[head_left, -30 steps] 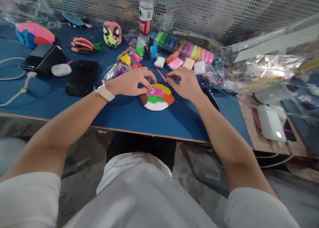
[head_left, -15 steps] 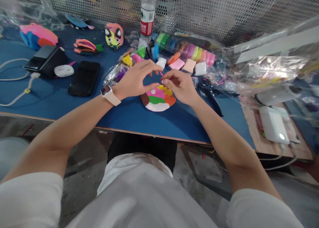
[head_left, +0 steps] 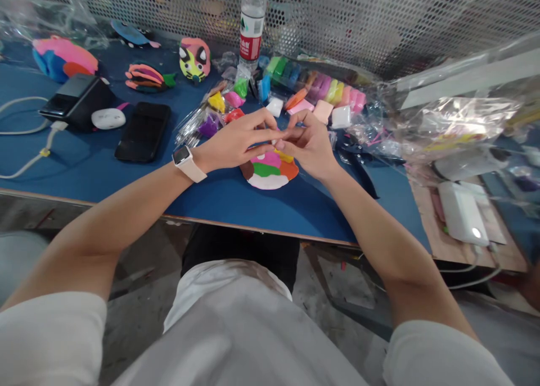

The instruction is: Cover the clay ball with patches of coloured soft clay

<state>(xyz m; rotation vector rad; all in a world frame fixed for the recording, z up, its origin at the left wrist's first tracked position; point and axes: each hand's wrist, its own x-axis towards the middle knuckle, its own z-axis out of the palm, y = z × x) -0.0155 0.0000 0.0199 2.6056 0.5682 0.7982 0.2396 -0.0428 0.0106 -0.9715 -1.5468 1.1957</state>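
Observation:
My left hand (head_left: 244, 140), with a watch (head_left: 188, 162) on its wrist, and my right hand (head_left: 310, 145) meet at the fingertips. Both have their fingers pinched together, and whatever is between them is too small and covered to make out. Just below, a flat, rounded modelling-clay piece (head_left: 270, 170) lies on the blue table, patched in pink, green, white, orange, yellow and brown. My fingers hide its far edge. Beyond them are a white clay block (head_left: 275, 107), a pink block (head_left: 301, 106) and an orange lump (head_left: 296, 98).
Wrapped clay packs (head_left: 324, 88) and a water bottle (head_left: 252, 31) stand at the back by a perforated metal panel. A black phone (head_left: 143, 131), white mouse (head_left: 108, 119) and clay figures (head_left: 194, 59) are leftward. Plastic wrapping (head_left: 459, 121) and a white power bank (head_left: 462, 211) lie right.
My hands have come together, fingertips now touching, where a gap stood before. The pink sliver seen at my right fingertips is now hidden. The clay piece stays on the table.

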